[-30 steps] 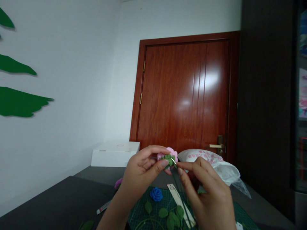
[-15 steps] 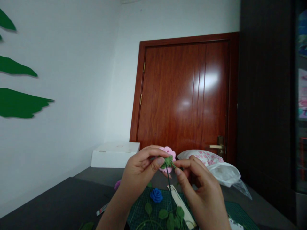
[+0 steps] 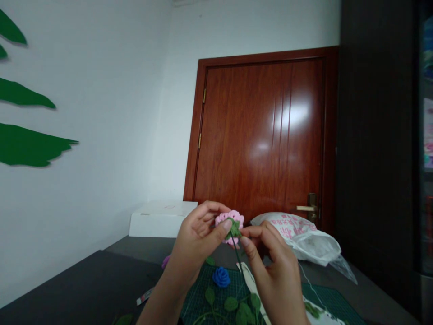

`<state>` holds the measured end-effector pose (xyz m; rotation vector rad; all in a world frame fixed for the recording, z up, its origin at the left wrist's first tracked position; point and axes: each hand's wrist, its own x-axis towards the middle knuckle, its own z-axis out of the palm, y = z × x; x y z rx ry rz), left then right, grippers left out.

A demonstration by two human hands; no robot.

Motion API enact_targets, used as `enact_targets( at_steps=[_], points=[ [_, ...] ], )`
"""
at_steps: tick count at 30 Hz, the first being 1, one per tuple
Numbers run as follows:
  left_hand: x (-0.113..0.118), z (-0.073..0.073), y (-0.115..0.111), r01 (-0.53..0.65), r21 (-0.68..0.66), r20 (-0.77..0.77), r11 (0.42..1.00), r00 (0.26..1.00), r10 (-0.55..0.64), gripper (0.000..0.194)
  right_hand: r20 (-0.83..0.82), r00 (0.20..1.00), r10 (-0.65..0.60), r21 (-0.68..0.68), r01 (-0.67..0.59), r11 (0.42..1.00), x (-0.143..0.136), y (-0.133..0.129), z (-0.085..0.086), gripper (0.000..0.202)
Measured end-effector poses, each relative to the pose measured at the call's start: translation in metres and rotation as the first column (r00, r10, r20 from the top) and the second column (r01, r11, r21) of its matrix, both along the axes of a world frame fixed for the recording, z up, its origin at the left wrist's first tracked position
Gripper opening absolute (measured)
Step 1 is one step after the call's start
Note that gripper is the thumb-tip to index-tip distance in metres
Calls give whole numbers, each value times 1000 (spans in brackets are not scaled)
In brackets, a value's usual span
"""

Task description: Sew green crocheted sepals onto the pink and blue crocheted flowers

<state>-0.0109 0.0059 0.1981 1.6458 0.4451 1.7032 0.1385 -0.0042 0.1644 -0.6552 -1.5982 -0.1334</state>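
My left hand (image 3: pixel 199 239) pinches a pink crocheted flower (image 3: pixel 238 217) between thumb and fingers, above the table. Its green crocheted calyx (image 3: pixel 235 229) faces me, and the left thumb presses on it. From the calyx a thin dark green stem (image 3: pixel 237 258) slants down toward the mat. My right hand (image 3: pixel 270 257) is closed, thumb and index tips pinched at the calyx's right edge. Whatever lies between those fingertips is too small to make out. Behind the right wrist a pale thread (image 3: pixel 311 286) hangs down to the mat.
On the green cutting mat (image 3: pixel 199 293) lie a blue rose (image 3: pixel 221 277), green leaves (image 3: pixel 231 304) and a pale strip (image 3: pixel 248 280). A purple piece (image 3: pixel 165 262) is partly behind my left arm. Farther back are a white box (image 3: pixel 155 221) and a white plastic bag (image 3: pixel 304 234).
The flower has shifted slightly left and turned, with its pink petals showing more above the calyx. My right hand has moved left with it, and the pale thread has come into view.
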Motion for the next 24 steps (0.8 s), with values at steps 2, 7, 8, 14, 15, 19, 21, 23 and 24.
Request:
enact_targets(
  at_steps=[2, 7, 8, 14, 15, 19, 21, 23, 24],
  points=[
    [1, 1, -1, -56, 32, 9, 998, 998, 56, 18, 19, 999, -31, 23, 31, 999, 0, 0, -1, 12],
    [-2, 0, -1, -123, 74, -99, 990, 987, 130, 9, 63, 991, -116, 51, 113, 992, 0, 1, -5, 12],
    [-3, 0, -1, -118, 61, -113, 991, 986, 124, 8, 72, 989, -126, 57, 122, 991, 0, 0, -5, 12],
    [-1, 0, -3, -100, 6, -33, 995, 994, 100, 5, 62, 994, -88, 49, 85, 995, -3, 1, -8, 12],
    [0, 0, -3, -101, -8, -1, 995, 995, 101, 5, 59, 996, -74, 41, 72, 997, -4, 2, -9, 12],
    [3, -3, -2, -87, -77, 100, 993, 990, 95, 6, 42, 999, -28, 6, 28, 1000, -6, 5, -10, 13],
    [4, -3, -2, -88, -101, 114, 991, 988, 99, 7, 32, 999, -18, -4, 18, 1000, -6, 6, -11, 12],
    [5, -3, -3, -100, -102, 125, 990, 986, 113, 8, 25, 1000, -18, -16, 19, 1000, -6, 6, -11, 12],
    [6, -2, -3, -106, -94, 132, 990, 984, 118, 8, 29, 999, -18, -19, 19, 1000, -5, 6, -11, 11]
  ],
)
